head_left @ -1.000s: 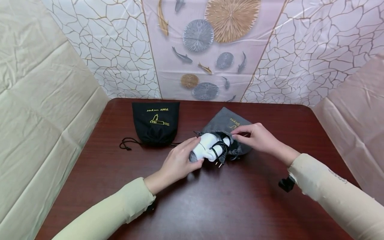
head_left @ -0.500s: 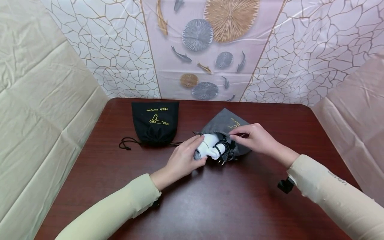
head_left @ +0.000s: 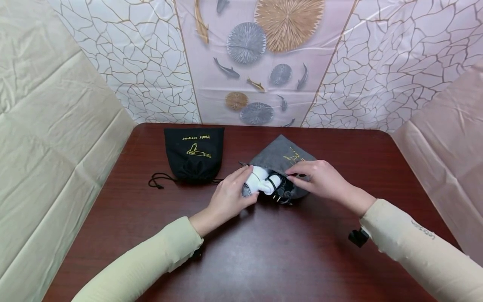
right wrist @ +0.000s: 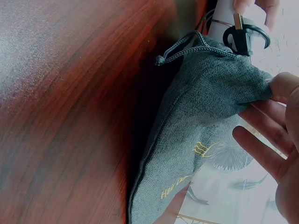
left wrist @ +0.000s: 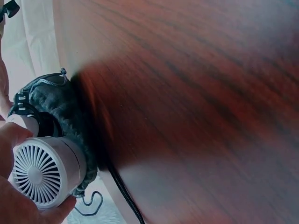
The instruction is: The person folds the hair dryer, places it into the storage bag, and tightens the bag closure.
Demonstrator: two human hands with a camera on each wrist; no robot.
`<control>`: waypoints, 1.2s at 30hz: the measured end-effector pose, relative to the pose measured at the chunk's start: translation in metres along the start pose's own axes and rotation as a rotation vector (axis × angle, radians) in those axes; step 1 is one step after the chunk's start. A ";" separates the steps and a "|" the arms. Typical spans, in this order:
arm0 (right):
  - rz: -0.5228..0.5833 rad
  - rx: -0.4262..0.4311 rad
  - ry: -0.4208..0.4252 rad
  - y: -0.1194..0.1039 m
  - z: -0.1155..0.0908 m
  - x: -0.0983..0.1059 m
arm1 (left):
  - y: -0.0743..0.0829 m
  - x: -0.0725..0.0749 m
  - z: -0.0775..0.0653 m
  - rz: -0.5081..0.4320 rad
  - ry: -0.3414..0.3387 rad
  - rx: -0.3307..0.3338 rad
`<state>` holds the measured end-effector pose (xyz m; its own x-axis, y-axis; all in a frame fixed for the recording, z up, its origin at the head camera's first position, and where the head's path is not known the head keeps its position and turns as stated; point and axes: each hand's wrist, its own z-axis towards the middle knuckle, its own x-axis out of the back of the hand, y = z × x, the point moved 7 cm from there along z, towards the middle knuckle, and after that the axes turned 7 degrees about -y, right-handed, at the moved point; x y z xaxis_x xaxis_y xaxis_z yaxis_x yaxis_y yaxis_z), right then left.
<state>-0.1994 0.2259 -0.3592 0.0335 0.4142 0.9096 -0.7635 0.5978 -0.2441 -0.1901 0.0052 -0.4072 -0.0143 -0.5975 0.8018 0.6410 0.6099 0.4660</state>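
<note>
A white hair dryer (head_left: 257,178) with a black cord wound on its handle lies partly inside a grey drawstring bag (head_left: 277,153). My left hand (head_left: 230,195) grips its rear end, thumb and fingers on either side of the round slotted vent (left wrist: 36,175). At the bag's mouth my right hand (head_left: 320,178) pinches the fabric edge between thumb and fingers, as the right wrist view shows. The plug (right wrist: 240,35) and some cord stick out of the opening. Most of the dryer's front part is hidden by the bag.
A black drawstring bag (head_left: 194,155) with yellow print lies at the back left, its cord (head_left: 160,179) trailing on the table. The dark red-brown table (head_left: 264,251) ends at a patterned cloth backdrop (head_left: 249,75); plain cloth hangs on both sides.
The hair dryer has gone deeper into the grey bag, and more of its handle and cord is covered. The right hand has drawn the bag's edge over it.
</note>
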 end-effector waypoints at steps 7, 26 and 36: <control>-0.041 0.026 0.040 -0.004 -0.003 -0.001 | 0.001 0.000 0.003 -0.004 0.018 0.002; -0.005 0.034 0.032 -0.015 0.000 -0.008 | 0.007 -0.009 0.013 0.074 0.034 0.018; 0.032 0.025 -0.013 -0.014 0.003 -0.017 | 0.003 -0.021 0.012 0.095 0.030 0.004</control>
<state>-0.1913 0.2081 -0.3700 0.0003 0.4236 0.9059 -0.7798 0.5672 -0.2649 -0.1973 0.0259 -0.4176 0.0693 -0.5516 0.8312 0.6354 0.6667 0.3895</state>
